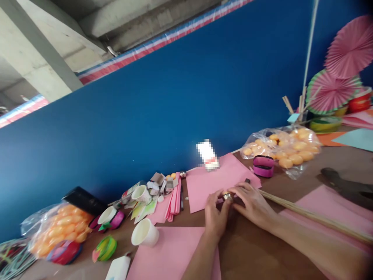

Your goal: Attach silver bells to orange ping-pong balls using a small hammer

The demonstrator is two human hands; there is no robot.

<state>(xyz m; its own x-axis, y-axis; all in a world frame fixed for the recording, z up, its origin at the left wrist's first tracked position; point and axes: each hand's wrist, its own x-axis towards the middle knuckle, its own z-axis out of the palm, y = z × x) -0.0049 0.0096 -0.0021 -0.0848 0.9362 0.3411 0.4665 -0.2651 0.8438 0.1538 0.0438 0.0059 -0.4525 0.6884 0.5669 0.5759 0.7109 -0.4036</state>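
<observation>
"Look, you have a small shiny ball (227,196)! It is to the right of the plain white paper cup (150,234)."

"Yes. Your left hand (216,216) pinches it with finger and thumb. Your right hand (253,205) curls in from the other side. I can't tell if those fingers press on it or stop just beside it."

"What is around you, then?"

"Your cup stands on a pink sheet (177,254). Behind the cup are pink paper strips (174,199). Behind it and to the right, you have a big pink paper (208,188)."

"I see your long thin sticks (309,216) too, far to the right of the cup!"

"Farther back on that side, you have a clear bag of orange balls (295,149). Left of the cup is your green and yellow ring (107,249). A blue wall (163,120) stands behind the cup."
</observation>
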